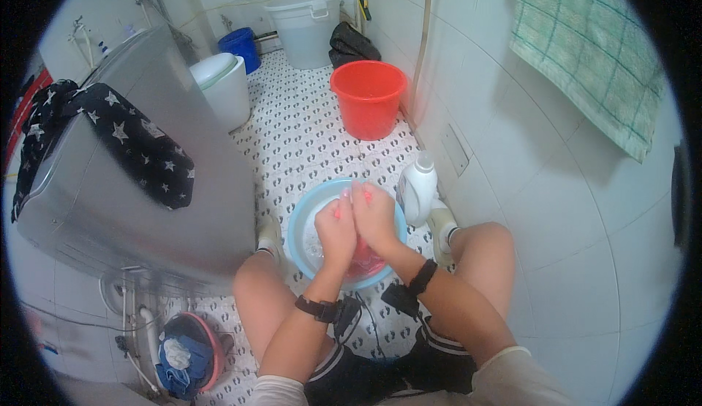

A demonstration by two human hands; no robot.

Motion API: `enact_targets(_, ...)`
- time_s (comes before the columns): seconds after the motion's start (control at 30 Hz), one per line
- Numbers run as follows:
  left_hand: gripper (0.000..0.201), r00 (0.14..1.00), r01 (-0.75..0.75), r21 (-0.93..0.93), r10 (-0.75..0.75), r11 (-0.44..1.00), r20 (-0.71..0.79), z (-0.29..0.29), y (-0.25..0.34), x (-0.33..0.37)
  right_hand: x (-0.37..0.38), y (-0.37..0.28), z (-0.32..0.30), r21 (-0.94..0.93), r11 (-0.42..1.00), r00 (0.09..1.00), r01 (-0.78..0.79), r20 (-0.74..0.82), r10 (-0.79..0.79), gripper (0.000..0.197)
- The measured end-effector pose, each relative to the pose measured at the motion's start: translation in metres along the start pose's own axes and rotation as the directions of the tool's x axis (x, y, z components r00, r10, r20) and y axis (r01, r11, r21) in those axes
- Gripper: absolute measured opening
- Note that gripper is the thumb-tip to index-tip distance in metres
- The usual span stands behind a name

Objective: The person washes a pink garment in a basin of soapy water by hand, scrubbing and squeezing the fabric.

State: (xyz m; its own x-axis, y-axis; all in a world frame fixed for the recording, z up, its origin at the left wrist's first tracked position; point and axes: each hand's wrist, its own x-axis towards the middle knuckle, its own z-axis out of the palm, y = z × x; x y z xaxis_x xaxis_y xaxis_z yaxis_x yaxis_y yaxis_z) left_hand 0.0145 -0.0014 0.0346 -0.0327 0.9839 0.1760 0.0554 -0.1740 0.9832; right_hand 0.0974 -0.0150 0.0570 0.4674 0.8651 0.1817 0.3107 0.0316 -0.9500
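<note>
A light blue basin stands on the floor between my feet, with sudsy water in it. Over it my left hand and my right hand are pressed side by side, both closed. Bits of pinkish-red cloth poke out between the fingers of each. More of this red cloth hangs below my hands into the basin; its full shape is hidden. Just right of the basin, near my right foot, stands a white detergent bottle with a handle.
A red bucket stands ahead by the tiled wall. At left is a grey washing machine with a black star-patterned cloth over it. A tub of clothes sits lower left. A green towel hangs upper right.
</note>
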Motion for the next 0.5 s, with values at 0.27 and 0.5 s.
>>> enact_targets(0.27,0.049,1.000,-0.026,0.060,0.026,0.998,0.008,0.003,-0.007,0.000,0.001,0.014,0.006,-0.009,0.996,0.995,0.091,-0.042,-0.092,0.034)
enact_targets(0.5,0.051,1.000,-0.020,0.020,0.020,1.000,0.019,0.006,0.010,-0.006,0.011,0.007,-0.004,-0.079,0.997,1.000,-0.008,-0.019,0.006,0.033)
